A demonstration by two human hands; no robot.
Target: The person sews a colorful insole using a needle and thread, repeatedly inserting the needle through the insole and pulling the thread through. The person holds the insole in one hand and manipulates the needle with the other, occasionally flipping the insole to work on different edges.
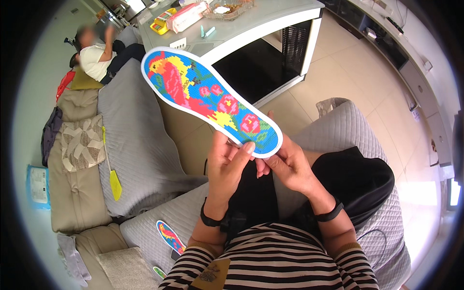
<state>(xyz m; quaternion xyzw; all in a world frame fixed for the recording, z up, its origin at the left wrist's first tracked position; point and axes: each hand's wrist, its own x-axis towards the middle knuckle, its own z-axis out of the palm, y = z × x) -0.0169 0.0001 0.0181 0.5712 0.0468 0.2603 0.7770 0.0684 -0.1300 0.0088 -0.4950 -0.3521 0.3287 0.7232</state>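
Observation:
Between my two hands is an embroidered shoe insole (203, 98) with a white rim, showing a red and yellow parrot and pink flowers on blue. It slants up to the left, above my lap. My left hand (230, 163) pinches its lower edge, the thumb on the patterned face. At the heel, my right hand (290, 165) grips the rim, its fingers partly hidden behind the insole. A second parrot insole (170, 235) lies on the grey quilted sofa cover to my left, partly covered by my sleeve. Below that, the tip of another patterned piece (158, 272) shows.
A glass-topped table (232, 40) stands ahead, bearing a yellow box (159, 27), a pink packet (186, 16), a clear food tray (230, 9) and a light-blue pen-like item (209, 32). A yellow fly swatter (115, 185) lies on the sofa. Another person (96, 59) sits at the upper left.

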